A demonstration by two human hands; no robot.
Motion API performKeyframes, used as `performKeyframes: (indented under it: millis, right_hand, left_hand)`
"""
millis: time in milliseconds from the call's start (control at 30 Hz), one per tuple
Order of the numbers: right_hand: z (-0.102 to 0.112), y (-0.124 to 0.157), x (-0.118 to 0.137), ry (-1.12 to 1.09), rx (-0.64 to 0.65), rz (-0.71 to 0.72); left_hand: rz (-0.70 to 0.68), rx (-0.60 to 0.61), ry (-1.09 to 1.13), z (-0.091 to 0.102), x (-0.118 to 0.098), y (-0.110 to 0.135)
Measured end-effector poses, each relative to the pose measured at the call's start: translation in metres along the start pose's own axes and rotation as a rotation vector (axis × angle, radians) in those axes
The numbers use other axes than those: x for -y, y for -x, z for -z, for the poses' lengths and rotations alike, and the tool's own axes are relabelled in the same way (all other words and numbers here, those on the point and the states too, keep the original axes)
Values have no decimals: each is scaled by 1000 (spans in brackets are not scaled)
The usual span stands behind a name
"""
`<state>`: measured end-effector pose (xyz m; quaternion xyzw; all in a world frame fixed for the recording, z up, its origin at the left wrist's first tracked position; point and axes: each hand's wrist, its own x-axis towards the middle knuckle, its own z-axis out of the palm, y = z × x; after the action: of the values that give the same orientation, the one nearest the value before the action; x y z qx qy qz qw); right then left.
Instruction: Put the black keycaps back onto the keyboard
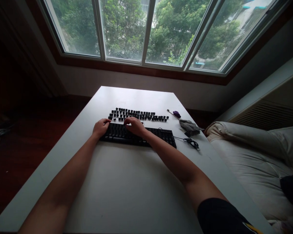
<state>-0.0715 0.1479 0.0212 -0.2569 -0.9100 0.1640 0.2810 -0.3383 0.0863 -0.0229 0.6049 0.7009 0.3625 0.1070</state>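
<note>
A black keyboard (158, 136) lies across the middle of a white table (127, 188). My left hand (100, 127) rests on the keyboard's left end with its fingers curled over the corner. My right hand (134, 125) sits on the left half of the keyboard, fingers bent down onto its top edge; what they hold, if anything, is hidden. Just behind the keyboard, several loose black keycaps (139, 114) lie in rows on the table.
A purple-handled tool (175, 113), a grey cloth (189, 126) and the coiled black cable (191, 142) lie to the right of the keyboard. A bed with pale bedding (254, 162) borders the table's right side. Windows (146, 29) stand beyond the far edge.
</note>
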Motion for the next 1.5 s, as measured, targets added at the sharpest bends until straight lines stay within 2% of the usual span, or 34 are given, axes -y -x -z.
performKeyframes:
  millis: [100, 267, 700, 1033, 1333, 1500]
  right_hand:
    - [-1, 14, 16, -6, 34, 35]
    - [-8, 27, 32, 46, 90, -8]
    - [-16, 36, 35, -1, 40, -51]
    - [-15, 39, 47, 188, 75, -30]
    - [-15, 51, 56, 205, 70, 26]
    - [-19, 56, 64, 232, 83, -8]
  left_hand:
    - [12, 5, 4, 0, 1, 0]
    - [28, 4, 16, 0, -1, 0]
    - [32, -2, 13, 0, -2, 3]
    - [23, -8, 14, -1, -1, 2]
    - [48, -4, 40, -1, 0, 11]
    - [72, -5, 58, 2, -4, 19]
